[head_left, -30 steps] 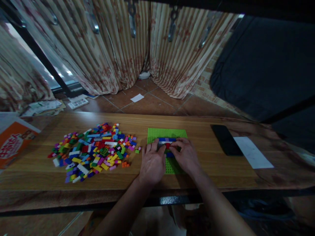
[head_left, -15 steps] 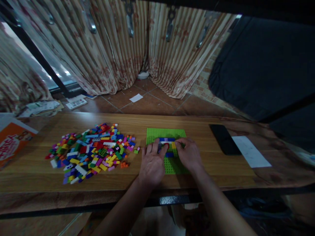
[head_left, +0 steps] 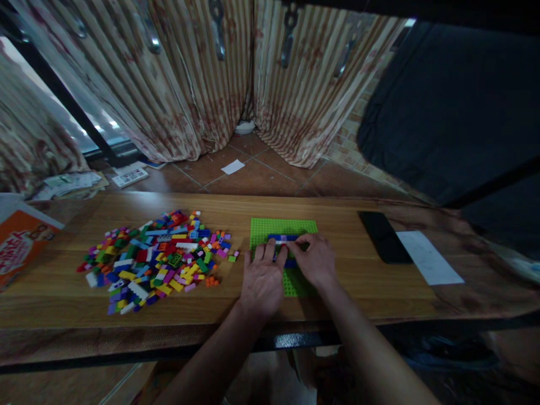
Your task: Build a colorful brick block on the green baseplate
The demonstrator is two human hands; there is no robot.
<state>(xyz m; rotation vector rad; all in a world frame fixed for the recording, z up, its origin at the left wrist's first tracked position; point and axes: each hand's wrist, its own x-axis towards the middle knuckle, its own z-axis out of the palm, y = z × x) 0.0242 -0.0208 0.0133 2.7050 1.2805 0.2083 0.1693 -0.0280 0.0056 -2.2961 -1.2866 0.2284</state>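
One small brick build [head_left: 276, 237] sits on one green baseplate [head_left: 261, 226], right of the tabletop's middle and between its far and near edges. I count two blue rows in it, a far row [head_left: 289, 238] and a near row [head_left: 291, 263], with a bit of red [head_left: 284, 246] showing between them; my fingers hide the rest. The bricks are hard plastic, straight-sided, and the baseplate is a flat sheet covered in round studs. The build's long axis runs left to right, along the tabletop's far edge.

My two hands are on it. My left hand [head_left: 264, 281] lies palm down over the build's left end, thumb toward the red. My right hand [head_left: 316, 261] comes in at the right end, fingertips bent together; I cannot tell whether either grip pinches a brick.

Left of the baseplate is one wide pile [head_left: 169, 256] of loose bricks in many colours, too many to count. Toward the right end of the tabletop [head_left: 346, 216], which is smooth grained wood, lie one flat black phone [head_left: 386, 237] and, beside it, one white paper sheet [head_left: 430, 257].
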